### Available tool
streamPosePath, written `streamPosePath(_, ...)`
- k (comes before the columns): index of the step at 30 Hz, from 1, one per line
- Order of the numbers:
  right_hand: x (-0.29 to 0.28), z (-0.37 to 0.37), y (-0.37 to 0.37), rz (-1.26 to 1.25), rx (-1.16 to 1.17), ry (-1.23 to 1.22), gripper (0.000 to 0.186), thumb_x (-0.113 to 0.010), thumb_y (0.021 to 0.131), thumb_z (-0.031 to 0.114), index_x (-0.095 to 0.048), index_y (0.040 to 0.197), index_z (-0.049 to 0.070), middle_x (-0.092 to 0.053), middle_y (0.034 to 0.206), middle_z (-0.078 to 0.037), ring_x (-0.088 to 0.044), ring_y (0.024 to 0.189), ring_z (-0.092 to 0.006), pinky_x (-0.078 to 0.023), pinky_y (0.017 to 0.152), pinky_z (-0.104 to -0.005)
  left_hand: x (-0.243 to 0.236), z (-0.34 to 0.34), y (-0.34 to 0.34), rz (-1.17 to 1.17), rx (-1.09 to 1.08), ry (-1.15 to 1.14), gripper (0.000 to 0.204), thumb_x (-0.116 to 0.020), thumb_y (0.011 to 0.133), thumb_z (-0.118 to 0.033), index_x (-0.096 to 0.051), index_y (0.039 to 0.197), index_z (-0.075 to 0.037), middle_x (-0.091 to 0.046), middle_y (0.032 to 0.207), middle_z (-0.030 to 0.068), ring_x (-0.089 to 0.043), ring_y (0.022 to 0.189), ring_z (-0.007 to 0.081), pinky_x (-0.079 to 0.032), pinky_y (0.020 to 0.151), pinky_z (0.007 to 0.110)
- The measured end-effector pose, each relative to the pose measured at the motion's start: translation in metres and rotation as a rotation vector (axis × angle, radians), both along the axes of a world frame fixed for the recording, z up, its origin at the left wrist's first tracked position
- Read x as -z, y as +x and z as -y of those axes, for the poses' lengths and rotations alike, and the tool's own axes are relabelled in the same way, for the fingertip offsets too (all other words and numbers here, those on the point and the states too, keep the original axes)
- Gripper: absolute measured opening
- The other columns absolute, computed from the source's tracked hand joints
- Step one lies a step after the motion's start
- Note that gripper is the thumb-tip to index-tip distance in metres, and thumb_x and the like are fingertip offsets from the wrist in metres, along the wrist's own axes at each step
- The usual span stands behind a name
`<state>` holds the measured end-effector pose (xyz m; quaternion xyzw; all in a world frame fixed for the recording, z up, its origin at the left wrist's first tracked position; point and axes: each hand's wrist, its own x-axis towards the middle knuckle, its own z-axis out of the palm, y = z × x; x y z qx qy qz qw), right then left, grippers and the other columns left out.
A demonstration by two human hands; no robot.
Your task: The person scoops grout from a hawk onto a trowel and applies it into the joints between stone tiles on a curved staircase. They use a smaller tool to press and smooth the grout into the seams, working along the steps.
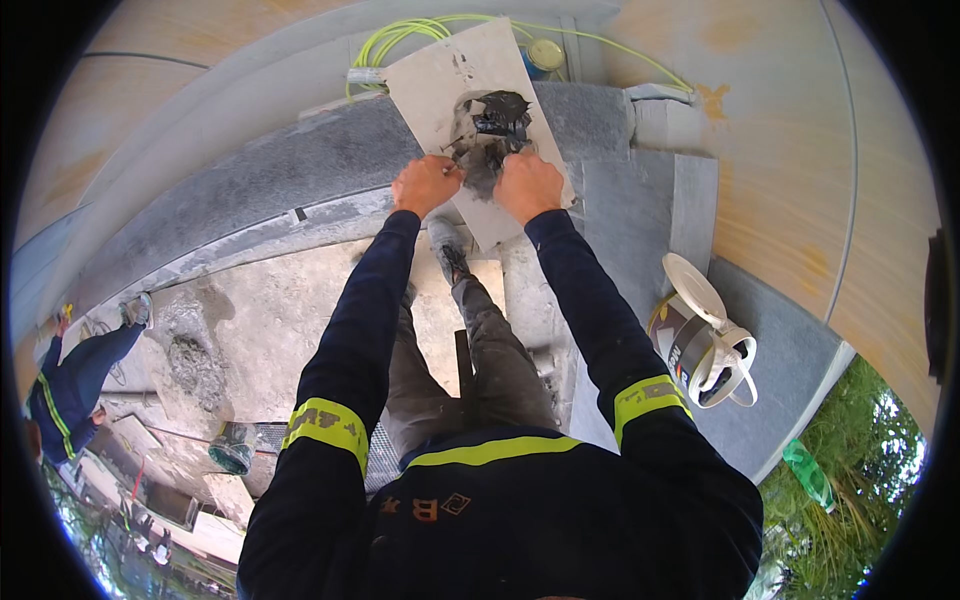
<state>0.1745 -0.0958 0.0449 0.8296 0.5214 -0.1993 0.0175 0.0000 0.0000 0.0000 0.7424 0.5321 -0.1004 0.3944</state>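
Observation:
A pale rectangular board [420, 85] lies across the grey stone ledge, with dark wet paste [480, 175] spread on its middle. My left hand [427, 185] is closed on a thin tool [452, 166] at the paste's left edge. My right hand [528, 188] grips a tool with a blade [500, 120] coated in black paste, over the board; its handle is mostly hidden by my fingers. The exact kind of each tool is unclear.
Yellow-green hose [385, 38] and a can [545, 55] lie behind the board. An open bucket [690, 350] sits right on the stone ledge [630, 230]. A co-worker [75, 400] in dark clothes works at far left near another bucket [232, 447]; greenery borders the lower right.

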Motion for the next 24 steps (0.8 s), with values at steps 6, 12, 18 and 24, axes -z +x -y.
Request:
streamPosePath(6,0.004,0.015,0.02,-0.123,-0.081,0.241,0.031,-0.077,0.092,0.028,-0.084,0.116,0.01,-0.08,0.112,-0.021,-0.078,0.102,-0.0453,-0.062,0.09,-0.0551,0.043,-0.002,-0.021,0.258,0.133,0.121,0.045,-0.074,0.098,-0.053,-0.087,0.121,-0.015,-0.084,0.105,0.0168,-0.079,0.098,0.0369,-0.061,0.091,0.05)
streamPosePath(12,-0.045,0.052,0.043,-0.487,-0.027,0.323,0.032,-0.08,0.095,0.019,-0.082,0.126,0.016,-0.081,0.126,-0.014,-0.078,0.117,-0.0363,-0.062,0.099,-0.0423,0.004,-0.015,-0.054,0.27,-0.203,-0.361,0.054,-0.078,0.094,-0.056,-0.088,0.11,-0.006,-0.078,0.072,0.0113,-0.071,0.058,0.0194,-0.058,0.058,0.038)
streamPosePath(18,-0.057,0.065,0.038,-0.844,0.038,0.445,0.032,-0.081,0.097,0.007,-0.081,0.129,0.012,-0.08,0.131,-0.01,-0.075,0.122,-0.0282,-0.058,0.105,-0.0388,-0.043,-0.013,-0.073,0.471,-0.234,-0.453,0.039,-0.081,0.098,-0.042,-0.086,0.098,-0.003,-0.071,0.071,0.0039,-0.06,0.056,0.0108,-0.049,0.051,0.033)
streamPosePath(24,-0.043,0.069,0.036,-0.861,0.08,0.461,0.035,-0.081,0.096,0.003,-0.082,0.13,0.012,-0.079,0.133,-0.007,-0.072,0.125,-0.0255,-0.056,0.107,-0.0371,-0.058,0.004,-0.071,0.639,-0.292,-0.372,0.023,-0.08,0.1,-0.024,-0.079,0.089,-0.004,-0.065,0.068,-0.0011,-0.05,0.056,0.0042,-0.037,0.05,0.027)
